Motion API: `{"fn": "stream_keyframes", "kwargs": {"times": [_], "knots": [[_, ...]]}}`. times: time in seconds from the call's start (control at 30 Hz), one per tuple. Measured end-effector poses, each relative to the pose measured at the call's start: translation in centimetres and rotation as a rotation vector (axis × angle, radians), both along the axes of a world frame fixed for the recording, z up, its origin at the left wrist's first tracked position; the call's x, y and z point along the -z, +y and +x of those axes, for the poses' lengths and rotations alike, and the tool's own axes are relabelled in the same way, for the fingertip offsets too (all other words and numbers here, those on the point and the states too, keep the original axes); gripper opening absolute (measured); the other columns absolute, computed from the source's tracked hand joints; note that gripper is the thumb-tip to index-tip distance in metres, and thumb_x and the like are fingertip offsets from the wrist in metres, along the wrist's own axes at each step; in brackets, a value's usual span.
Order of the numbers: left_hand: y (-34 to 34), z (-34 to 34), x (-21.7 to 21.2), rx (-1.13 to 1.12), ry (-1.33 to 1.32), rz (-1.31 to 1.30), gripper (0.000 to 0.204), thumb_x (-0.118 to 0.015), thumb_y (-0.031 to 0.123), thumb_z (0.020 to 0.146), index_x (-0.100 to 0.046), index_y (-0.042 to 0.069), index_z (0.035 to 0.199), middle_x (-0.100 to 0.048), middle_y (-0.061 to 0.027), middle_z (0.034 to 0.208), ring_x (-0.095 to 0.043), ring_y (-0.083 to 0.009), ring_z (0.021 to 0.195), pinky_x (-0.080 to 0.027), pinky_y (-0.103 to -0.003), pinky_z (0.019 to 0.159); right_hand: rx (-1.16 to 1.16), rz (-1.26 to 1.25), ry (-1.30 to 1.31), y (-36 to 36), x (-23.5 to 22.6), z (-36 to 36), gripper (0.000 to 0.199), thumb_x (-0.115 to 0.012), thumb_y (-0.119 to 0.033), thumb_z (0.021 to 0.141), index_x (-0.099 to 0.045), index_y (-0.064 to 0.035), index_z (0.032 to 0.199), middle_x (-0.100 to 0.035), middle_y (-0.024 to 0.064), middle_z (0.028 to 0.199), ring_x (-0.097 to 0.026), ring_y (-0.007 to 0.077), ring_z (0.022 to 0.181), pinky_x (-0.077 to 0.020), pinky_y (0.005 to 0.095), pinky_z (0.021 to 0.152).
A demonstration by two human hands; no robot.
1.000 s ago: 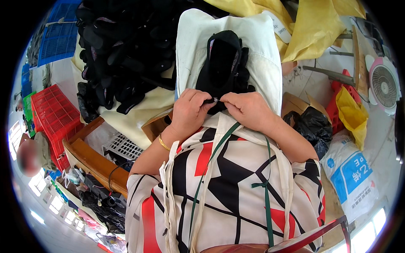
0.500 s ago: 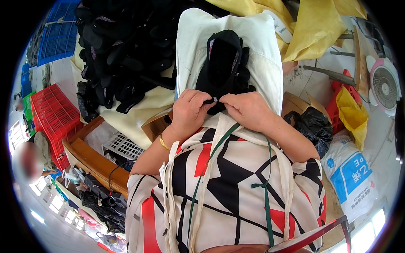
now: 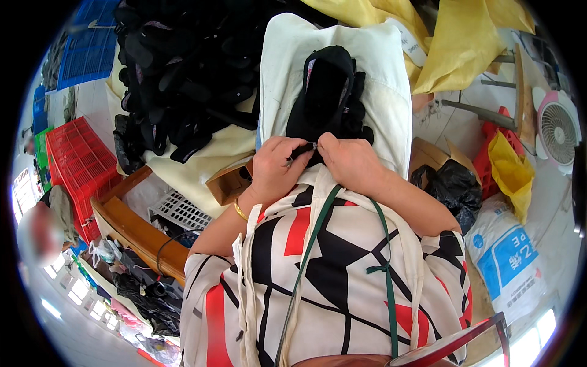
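Observation:
A black slip-on shoe [image 3: 328, 85] lies on the white cloth [image 3: 278, 67] in front of me, its opening upward and its near end toward my body. At that near end my left hand [image 3: 278, 160] pinches a bit of black material, with a tiny pale piece by the fingertips. Close beside it, my right hand [image 3: 348, 159] has its fingers pressed together on the same spot; I cannot tell whether this is part of the shoe. More black pieces show along the shoe's right side, partly hidden beneath it.
A large heap of black shoes [image 3: 183, 67] fills the far left. Red crates [image 3: 82, 165] and a wooden frame [image 3: 137, 229] stand at left. On the right are a black plastic bag [image 3: 452, 183], a white sack [image 3: 507, 263] and a fan [image 3: 556, 131]. Another person sits at far left.
My right hand has turned and drawn in toward the left hand, its fingers now more closed and upright. The left hand keeps its pinch. The shoe has barely moved.

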State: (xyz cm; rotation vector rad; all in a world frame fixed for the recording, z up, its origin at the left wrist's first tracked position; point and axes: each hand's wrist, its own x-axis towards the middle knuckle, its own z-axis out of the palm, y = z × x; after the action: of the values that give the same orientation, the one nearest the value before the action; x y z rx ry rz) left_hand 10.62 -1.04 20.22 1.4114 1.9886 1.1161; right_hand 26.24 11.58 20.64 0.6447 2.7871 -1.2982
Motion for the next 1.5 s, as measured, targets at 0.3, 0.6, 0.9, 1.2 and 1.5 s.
{"fn": "stream_keyframes", "kwargs": {"times": [0.3, 0.6, 0.9, 1.2, 1.5], "knots": [[0.0, -0.1, 0.0, 0.084, 0.117, 0.194, 0.024, -0.077, 0.002, 0.071, -0.072, 0.007, 0.094, -0.067, -0.0112, 0.080, -0.063, -0.0304, 0.071, -0.050, -0.038, 0.063, 0.251, -0.341, -0.014, 0.4, -2.0, -1.1, 0.023, -0.055, -0.022, 0.098, -0.046, -0.0030, 0.108, -0.066, 0.0242, 0.083, -0.066, 0.0448, 0.080, -0.0528, 0.0493, 0.069], [-0.5, -0.9, 0.2, 0.185, 0.131, 0.189, 0.029, -0.075, 0.003, 0.071, -0.070, 0.009, 0.099, -0.066, -0.0087, 0.087, -0.063, -0.0297, 0.076, -0.052, -0.038, 0.064, 0.090, 0.053, 0.049, 2.0, -4.1, -1.4, 0.018, -0.055, -0.026, 0.096, -0.059, -0.0081, 0.096, -0.064, 0.0138, 0.086, -0.065, 0.0376, 0.076, -0.0524, 0.0463, 0.066], [0.0, -1.0, -0.8, 0.265, 0.245, 0.247, 0.034, -0.074, 0.000, 0.061, -0.071, 0.007, 0.095, -0.065, -0.0071, 0.084, -0.061, -0.0278, 0.073, -0.050, -0.037, 0.063, -0.061, 0.104, 0.084, 2.4, -4.1, -2.3, 0.017, -0.055, -0.022, 0.091, -0.061, -0.0072, 0.085, -0.062, 0.0118, 0.084, -0.064, 0.0349, 0.075, -0.0522, 0.0458, 0.065], [0.1, -1.3, 0.7, 0.271, 0.202, 0.209, 0.024, -0.075, 0.005, 0.069, -0.070, 0.010, 0.092, -0.065, -0.0093, 0.085, -0.063, -0.0305, 0.077, -0.052, -0.039, 0.064, 0.109, 0.164, 0.516, 2.3, -4.0, -6.1, 0.009, -0.062, -0.013, 0.086, -0.057, -0.0060, 0.083, -0.056, 0.0133, 0.080, -0.060, 0.0334, 0.075, -0.0517, 0.0401, 0.060], [0.6, -2.2, -0.6, 0.235, 0.011, 0.087, 0.027, -0.077, -0.001, 0.074, -0.069, 0.006, 0.098, -0.064, -0.0105, 0.082, -0.061, -0.0292, 0.073, -0.050, -0.037, 0.062, 0.583, -1.277, 0.491, 8.5, -7.3, -2.8, 0.022, -0.049, -0.023, 0.104, -0.054, -0.0063, 0.092, -0.063, 0.0050, 0.070, -0.062, 0.0149, 0.055, -0.0579, 0.0320, 0.060]]}}
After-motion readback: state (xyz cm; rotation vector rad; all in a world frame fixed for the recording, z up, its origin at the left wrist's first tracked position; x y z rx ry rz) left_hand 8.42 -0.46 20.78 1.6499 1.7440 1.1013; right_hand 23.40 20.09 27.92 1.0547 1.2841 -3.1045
